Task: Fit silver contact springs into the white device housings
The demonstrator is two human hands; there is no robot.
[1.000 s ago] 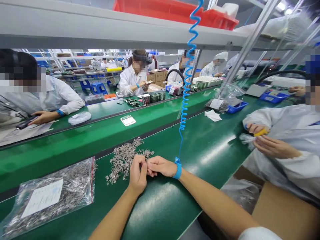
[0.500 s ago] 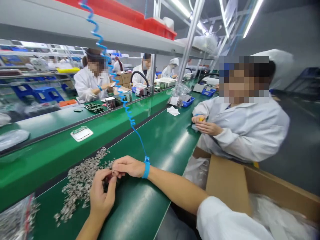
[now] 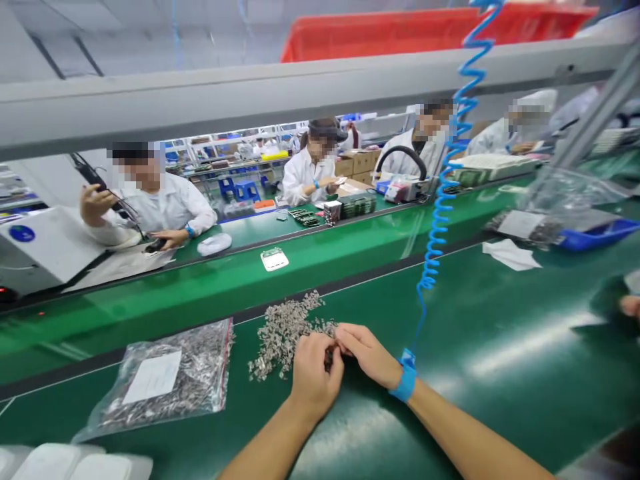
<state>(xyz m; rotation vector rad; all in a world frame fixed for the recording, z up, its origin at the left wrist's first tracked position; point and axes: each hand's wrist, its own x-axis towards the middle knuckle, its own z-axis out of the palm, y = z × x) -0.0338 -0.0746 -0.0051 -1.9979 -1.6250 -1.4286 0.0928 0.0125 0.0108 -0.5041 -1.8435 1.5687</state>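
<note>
My left hand and my right hand meet over the green tabletop, fingertips nearly touching. Both have curled, pinching fingers. Something small and dark shows inside the left hand's curl, too hidden to name; whatever the right fingertips pinch is also too small to make out. A loose pile of small silvery metal parts lies just beyond and to the left of the left hand. Around my right wrist sits a blue wrist strap, joined to a blue coiled cord hanging from above.
At left lies a clear bag of metal parts with a white label, near white containers. A white device part rests on the green strip beyond. To the right are a paper scrap and a blue tray. Co-workers sit opposite.
The view has swung left, bringing the whole parts bag and another co-worker into sight, while the neighbour on the right has mostly left the picture. My hands stay together by the pile.
</note>
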